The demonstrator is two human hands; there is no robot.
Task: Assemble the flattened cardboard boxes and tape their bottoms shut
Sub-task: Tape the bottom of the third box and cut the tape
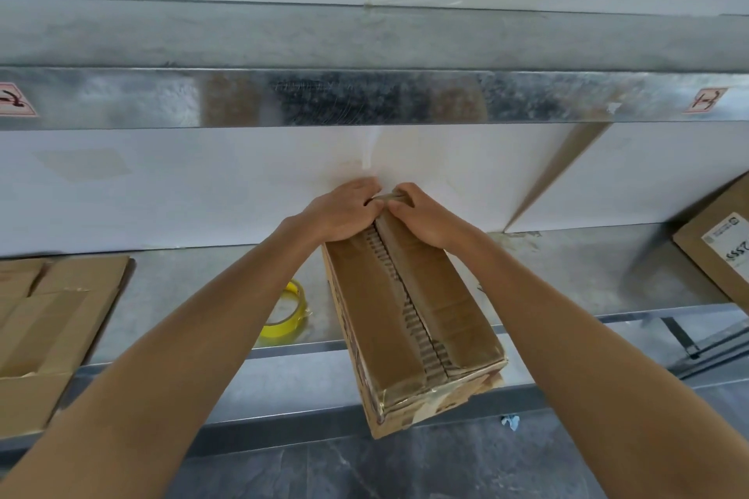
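Box [405, 316]: seam runs from fingers [364, 190] toward the person. Left hand [344, 213], right hand [427, 221]: fingers curled, gripping its far end. Tape roll [288, 314]: desk [182, 288], left-arm side.

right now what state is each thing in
box: assembled, top flaps folded shut, no tape visible along the seam, near end overhanging the table
left hand: fingers curled over the box's far edge
right hand: likewise, beside the left
tape roll: lying on the table, untouched
flattened cardboard: lying flat, far left
labelled box: far right, partly out of frame
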